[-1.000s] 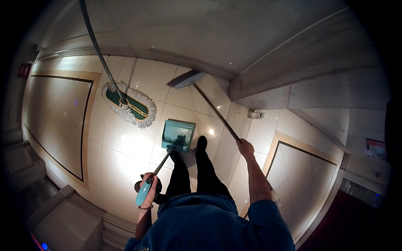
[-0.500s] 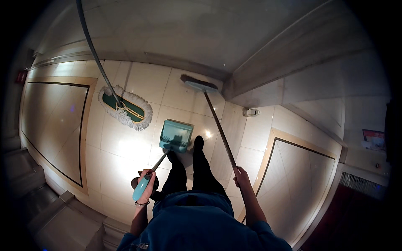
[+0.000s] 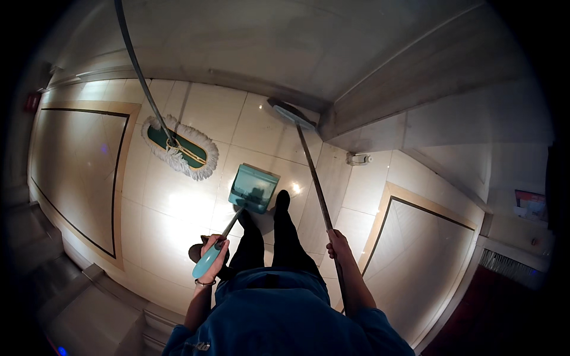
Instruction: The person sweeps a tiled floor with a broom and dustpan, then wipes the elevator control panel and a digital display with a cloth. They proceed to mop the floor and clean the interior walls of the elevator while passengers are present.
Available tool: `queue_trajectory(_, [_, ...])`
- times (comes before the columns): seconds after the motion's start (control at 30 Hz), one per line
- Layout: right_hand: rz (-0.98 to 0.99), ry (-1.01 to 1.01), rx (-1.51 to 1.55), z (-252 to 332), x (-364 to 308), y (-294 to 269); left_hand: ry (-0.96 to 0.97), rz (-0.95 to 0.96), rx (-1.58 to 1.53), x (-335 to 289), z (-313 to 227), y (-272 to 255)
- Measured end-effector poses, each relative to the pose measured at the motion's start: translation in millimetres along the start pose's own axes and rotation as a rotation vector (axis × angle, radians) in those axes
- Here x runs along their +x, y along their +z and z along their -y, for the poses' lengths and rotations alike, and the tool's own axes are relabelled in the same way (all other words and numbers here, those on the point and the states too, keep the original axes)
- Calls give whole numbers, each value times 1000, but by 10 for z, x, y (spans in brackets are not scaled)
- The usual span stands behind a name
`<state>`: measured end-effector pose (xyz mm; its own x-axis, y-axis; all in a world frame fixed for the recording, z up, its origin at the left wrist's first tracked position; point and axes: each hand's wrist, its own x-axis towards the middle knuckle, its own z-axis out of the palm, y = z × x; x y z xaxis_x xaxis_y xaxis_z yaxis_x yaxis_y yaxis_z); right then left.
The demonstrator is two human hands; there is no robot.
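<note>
My left hand (image 3: 214, 257) is closed around the light-blue grip of a long-handled dustpan. The teal pan of that dustpan (image 3: 254, 183) is just in front of my feet, its comb-like teeth on the side nearer me. In my right hand (image 3: 338, 244) is the dark stick of a broom (image 3: 314, 178). Ahead, the broom's grey head with dark bristles (image 3: 291, 113) lies at the floor's far edge, close to the wall corner. A gap of bare tile separates broom head and dustpan.
Left of the dustpan, a dust mop (image 3: 181, 148) with white fringe and green plate rests on the tiles, its grey pole rising to the upper left. A small white device (image 3: 358, 159) sits by the right wall base. Steps (image 3: 101, 308) lie at lower left.
The broom head has shifted slightly right and farther away, toward the corner. My left hand and the dustpan have moved a little right, and the pan has turned slightly.
</note>
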<state>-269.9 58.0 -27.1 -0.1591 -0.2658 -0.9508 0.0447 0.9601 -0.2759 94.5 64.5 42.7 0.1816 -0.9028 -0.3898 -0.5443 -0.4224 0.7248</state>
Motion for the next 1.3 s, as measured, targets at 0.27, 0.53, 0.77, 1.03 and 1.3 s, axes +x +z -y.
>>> queue_trajectory(0.27, [-8,-81,-80,193,728,45,59,64,-31,117,-141,22])
queue_trajectory(0.53, [53,-3,50,58,-202,6,52,17,-57,77,-33,55])
queue_trajectory(0.77, [-33,-99,-73,196,533,82,68,52,-34,121,-147,25])
queue_trajectory(1.03, [88,25,64,160,-239,48,44,-16,-38,79,-1,4])
queue_trajectory(1.3, [-10,-53,-14,276,554,85,41,-1,-10,102,-73,-41])
